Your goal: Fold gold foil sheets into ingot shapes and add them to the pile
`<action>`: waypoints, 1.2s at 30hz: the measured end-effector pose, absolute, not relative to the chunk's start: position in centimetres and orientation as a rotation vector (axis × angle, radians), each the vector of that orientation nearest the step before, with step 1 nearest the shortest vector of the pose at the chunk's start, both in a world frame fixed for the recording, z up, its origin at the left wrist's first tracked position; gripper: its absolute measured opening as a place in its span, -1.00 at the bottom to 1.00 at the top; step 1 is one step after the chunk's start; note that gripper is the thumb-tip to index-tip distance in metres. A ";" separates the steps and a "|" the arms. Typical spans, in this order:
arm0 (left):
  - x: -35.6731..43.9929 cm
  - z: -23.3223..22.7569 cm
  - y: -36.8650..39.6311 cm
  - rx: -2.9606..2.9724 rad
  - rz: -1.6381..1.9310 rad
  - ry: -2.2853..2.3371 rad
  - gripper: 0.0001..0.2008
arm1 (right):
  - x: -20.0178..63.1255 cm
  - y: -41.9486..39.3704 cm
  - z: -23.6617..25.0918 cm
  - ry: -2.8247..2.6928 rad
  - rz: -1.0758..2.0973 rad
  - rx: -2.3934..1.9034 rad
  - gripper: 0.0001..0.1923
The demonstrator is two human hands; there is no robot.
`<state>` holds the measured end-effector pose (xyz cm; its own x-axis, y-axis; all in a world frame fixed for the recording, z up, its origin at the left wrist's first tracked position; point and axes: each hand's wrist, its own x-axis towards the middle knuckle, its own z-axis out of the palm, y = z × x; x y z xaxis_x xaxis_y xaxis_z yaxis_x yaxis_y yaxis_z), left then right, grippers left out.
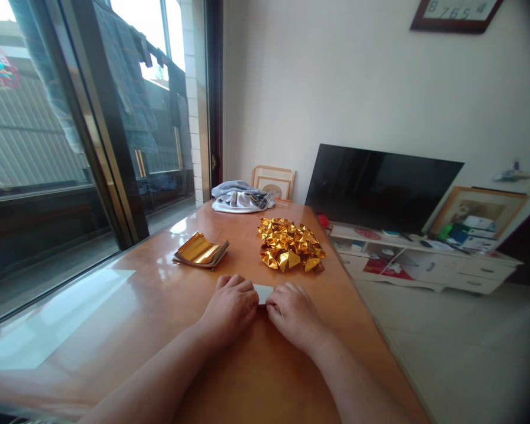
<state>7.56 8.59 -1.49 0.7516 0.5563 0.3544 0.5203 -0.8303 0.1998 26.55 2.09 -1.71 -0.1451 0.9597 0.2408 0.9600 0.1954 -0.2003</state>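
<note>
Both my hands rest on a small white sheet of paper that lies flat on the wooden table. My left hand presses its left part with the fingers curled down. My right hand presses its right part; most of the sheet is hidden under the fingers. Beyond the hands lies a heap of folded gold foil pieces. To the left of it sits a stack of flat gold foil sheets, slightly curled.
A bundle of grey and white cloth lies at the table's far end, with picture frames behind it. A glass sliding door runs along the left. A television on a low white cabinet stands to the right.
</note>
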 end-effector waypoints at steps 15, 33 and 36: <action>7.4 -1.3 8.5 2.884 0.599 0.865 -0.84 | 26.3 1.8 -2.0 -2.139 0.040 -1.720 -0.83; 5.4 -1.2 10.2 2.815 0.637 1.021 -0.85 | 28.0 1.9 -1.9 -2.118 0.042 -1.707 -0.83; 4.6 -1.1 10.7 2.808 0.662 1.135 -0.87 | 28.4 1.9 -1.9 -2.098 0.013 -1.743 -0.81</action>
<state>4.64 10.72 -1.12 0.6411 0.6717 0.3714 0.6540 -0.7313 0.1937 28.41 1.93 -1.88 -0.1329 0.9435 0.3035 0.9396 0.2174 -0.2642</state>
